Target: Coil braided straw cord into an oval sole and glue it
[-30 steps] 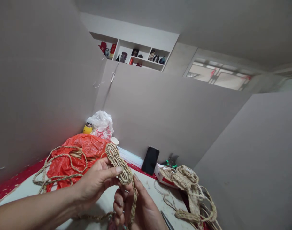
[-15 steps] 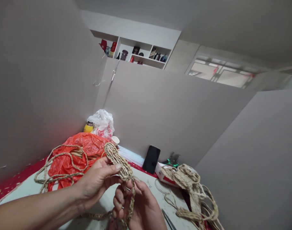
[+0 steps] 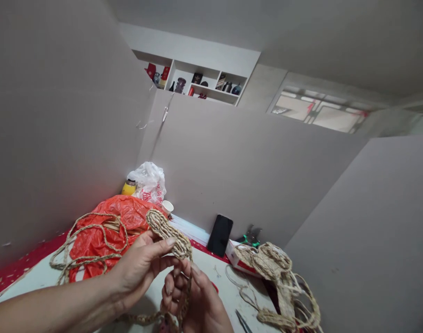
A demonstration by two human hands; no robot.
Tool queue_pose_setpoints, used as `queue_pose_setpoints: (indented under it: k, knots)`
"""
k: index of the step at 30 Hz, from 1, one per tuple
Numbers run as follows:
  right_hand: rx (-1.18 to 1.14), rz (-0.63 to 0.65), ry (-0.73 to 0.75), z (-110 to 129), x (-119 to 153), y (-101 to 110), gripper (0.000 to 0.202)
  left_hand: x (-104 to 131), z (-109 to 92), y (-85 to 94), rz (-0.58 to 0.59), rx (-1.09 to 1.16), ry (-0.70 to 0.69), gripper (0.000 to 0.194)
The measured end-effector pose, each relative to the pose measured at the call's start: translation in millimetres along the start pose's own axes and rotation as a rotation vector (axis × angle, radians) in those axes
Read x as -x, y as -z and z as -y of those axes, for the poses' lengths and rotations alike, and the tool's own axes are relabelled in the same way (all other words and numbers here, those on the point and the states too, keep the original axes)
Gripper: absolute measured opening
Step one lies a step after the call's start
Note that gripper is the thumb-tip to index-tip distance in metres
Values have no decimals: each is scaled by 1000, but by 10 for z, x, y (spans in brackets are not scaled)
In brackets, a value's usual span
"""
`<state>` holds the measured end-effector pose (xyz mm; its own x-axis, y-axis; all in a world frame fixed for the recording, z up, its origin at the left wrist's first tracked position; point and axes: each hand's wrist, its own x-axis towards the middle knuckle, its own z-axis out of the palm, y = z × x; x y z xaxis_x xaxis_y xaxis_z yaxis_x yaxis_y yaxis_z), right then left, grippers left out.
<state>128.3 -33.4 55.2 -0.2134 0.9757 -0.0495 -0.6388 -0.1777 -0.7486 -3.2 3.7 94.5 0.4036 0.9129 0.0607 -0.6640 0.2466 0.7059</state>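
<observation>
A flat oval coil of braided straw cord point(image 3: 167, 230) is pinched by my left hand point(image 3: 151, 252), thumb on top and fingers beneath. From the coil's lower right end the loose braid point(image 3: 188, 291) hangs down past my right hand point(image 3: 197, 293). The right thumb and fingers close around this braid just below the coil. Part of the braid lower down is hidden behind my right hand, and more of it crosses the table at the bottom.
A red plastic bag point(image 3: 93, 245) with loops of cord lies left. Behind are a white plastic bag point(image 3: 151, 180), yellow jar point(image 3: 128, 187) and paper cup point(image 3: 167, 206). A black phone point(image 3: 220, 235), green-handled pliers point(image 3: 251, 236), cord bundle point(image 3: 277, 263) and metal tool tips point(image 3: 243, 320) are right.
The coil has shifted slightly left and down in my left hand's pinch. My right hand has moved a little left and down along with the braid. The view has tilted slightly.
</observation>
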Motion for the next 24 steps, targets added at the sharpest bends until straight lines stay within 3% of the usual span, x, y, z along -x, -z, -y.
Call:
queue_pose_setpoints:
  k: [8, 16, 21, 24]
  knots:
    - [339, -228, 357, -51, -67, -43, 45, -28, 80, 28, 70, -10, -29, 7]
    - [467, -291, 460, -24, -172, 28, 34, -60, 189, 75, 133, -99, -61, 11]
    - [618, -275, 497, 442, -114, 168, 22, -162, 110, 168, 117, -162, 155, 43]
    - [765, -242, 476, 847, -60, 236, 17, -264, -15, 240, 61, -227, 93, 48]
